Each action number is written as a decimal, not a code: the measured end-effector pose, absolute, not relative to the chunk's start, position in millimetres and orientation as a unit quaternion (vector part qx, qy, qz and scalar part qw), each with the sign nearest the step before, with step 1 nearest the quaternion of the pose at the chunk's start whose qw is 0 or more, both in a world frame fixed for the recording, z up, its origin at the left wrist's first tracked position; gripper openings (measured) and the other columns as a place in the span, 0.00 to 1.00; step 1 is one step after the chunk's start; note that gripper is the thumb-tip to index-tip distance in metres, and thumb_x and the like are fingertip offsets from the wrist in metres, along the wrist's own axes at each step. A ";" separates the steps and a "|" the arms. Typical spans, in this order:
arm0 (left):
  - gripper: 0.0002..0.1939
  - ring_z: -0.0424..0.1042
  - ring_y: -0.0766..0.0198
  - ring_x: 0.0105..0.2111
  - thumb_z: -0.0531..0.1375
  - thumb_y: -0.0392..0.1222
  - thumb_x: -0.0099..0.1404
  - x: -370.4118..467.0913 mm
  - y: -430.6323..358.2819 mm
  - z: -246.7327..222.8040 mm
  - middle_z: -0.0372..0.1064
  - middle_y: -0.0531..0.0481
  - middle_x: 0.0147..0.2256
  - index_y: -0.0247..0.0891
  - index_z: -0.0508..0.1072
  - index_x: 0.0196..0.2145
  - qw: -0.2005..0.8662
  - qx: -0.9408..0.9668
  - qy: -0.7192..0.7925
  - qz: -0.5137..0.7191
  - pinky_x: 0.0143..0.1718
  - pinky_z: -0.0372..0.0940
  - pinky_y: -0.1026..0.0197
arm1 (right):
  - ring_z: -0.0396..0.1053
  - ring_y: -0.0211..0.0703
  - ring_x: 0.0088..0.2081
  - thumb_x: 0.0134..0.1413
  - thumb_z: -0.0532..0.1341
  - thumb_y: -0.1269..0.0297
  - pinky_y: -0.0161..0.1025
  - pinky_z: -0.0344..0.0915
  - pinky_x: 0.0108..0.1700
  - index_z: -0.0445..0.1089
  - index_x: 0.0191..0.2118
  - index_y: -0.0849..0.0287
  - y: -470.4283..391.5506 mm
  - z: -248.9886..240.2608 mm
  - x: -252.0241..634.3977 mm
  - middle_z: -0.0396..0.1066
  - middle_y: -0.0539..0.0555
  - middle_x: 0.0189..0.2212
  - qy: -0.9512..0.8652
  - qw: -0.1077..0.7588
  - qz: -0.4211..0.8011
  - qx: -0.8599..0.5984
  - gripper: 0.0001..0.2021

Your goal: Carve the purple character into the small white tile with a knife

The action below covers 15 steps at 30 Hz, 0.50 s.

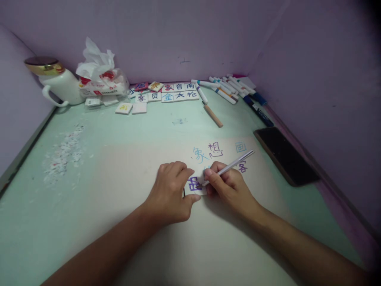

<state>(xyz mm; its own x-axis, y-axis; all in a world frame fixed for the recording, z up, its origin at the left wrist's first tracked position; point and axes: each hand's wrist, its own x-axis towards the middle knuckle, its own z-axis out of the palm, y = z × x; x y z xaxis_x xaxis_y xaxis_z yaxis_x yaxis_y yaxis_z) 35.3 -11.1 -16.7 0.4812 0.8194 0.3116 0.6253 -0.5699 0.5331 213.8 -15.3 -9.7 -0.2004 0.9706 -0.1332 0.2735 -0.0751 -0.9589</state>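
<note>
My left hand (170,191) clamped the purple-character tile (195,184), right hand (230,186) pinched the pen-shaped tool (236,162), apparently mid-stroke; next pass likely needed the tile steady.

white mug (64,88) w/ dark gold-rimmed lid (41,62), far L corner of the worktop (35,238), tissue pack (101,88) right nxt to it w/ a tissue (94,55) poking out. phone (287,157) flat on the R, screen dark. purple walls (184,28) on 3 sides.

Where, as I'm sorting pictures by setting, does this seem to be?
Probably a small craft workspace in a walled corner or booth: purple walls close around the pale green tabletop, which holds rows of character tiles and a cluster of markers.
</note>
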 end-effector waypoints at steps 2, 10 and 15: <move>0.19 0.65 0.52 0.39 0.64 0.39 0.50 35.2 -11.6 -16.9 0.64 0.40 0.38 0.31 0.69 0.41 0.176 0.842 0.429 0.275 0.42 0.61 0.46 | 0.61 0.34 0.21 0.62 0.53 0.57 0.35 0.57 0.27 0.60 0.21 0.58 -15.3 -10.3 213.7 0.62 0.47 0.18 -0.578 0.347 0.517 -0.528 0.18; 0.20 0.64 0.54 0.37 0.65 0.38 0.49 36.0 -12.4 -17.3 0.64 0.41 0.37 0.30 0.69 0.40 0.179 0.840 0.431 0.278 0.41 0.61 0.48 | 0.60 0.32 0.18 0.60 0.55 0.54 0.32 0.54 0.22 0.59 0.25 0.57 -15.4 -7.1 210.9 0.64 0.45 0.16 -0.490 0.370 0.601 -0.512 0.16; 0.21 0.64 0.53 0.38 0.65 0.38 0.49 36.1 -13.5 -16.6 0.64 0.40 0.38 0.30 0.70 0.41 0.171 0.838 0.436 0.280 0.42 0.61 0.48 | 0.60 0.32 0.16 0.59 0.56 0.53 0.31 0.51 0.19 0.58 0.25 0.57 -16.9 -8.5 211.2 0.63 0.44 0.14 -0.452 0.429 0.593 -0.509 0.16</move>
<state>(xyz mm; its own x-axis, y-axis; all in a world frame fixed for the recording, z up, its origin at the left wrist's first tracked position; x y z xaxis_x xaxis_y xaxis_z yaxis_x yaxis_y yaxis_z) 36.1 -13.5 -16.6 0.4630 0.8264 0.3206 0.6354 -0.5616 0.5300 211.2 -16.9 -8.5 -0.1134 0.9698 -0.2159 -0.0492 -0.2225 -0.9737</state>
